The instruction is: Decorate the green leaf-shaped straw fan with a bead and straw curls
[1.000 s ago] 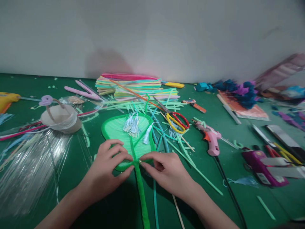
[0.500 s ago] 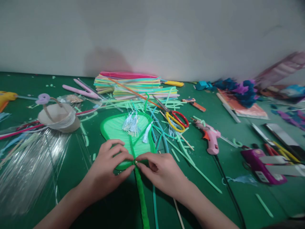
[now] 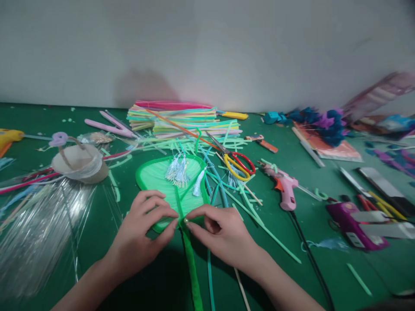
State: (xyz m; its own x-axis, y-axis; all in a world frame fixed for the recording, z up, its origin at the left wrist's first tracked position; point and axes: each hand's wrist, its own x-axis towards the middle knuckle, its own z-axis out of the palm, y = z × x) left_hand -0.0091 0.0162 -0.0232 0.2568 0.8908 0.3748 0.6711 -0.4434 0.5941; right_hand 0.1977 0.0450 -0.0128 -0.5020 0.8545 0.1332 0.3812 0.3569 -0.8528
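A green leaf-shaped fan with a dark green rim lies on the table, its wrapped green handle running toward me. My left hand pinches at the fan's base, thumb and forefinger together, where the handle joins. Just to the right, my right hand holds a small shiny bead between thumb and forefinger, close to that joint. Whether the bead touches the fan is too small to tell. Pale blue tassels rest on the fan's upper part.
Scissors and a pink glue gun lie to the right, its black cord trailing toward me. Pipe cleaners are stacked at the back near the wall. A whitish cup stands at left, above clear film. A purple device sits far right.
My fingertips have drawn a little apart at the fan's base. The bead now shows slightly right of the joint, with my right hand. The whole view has shifted slightly.
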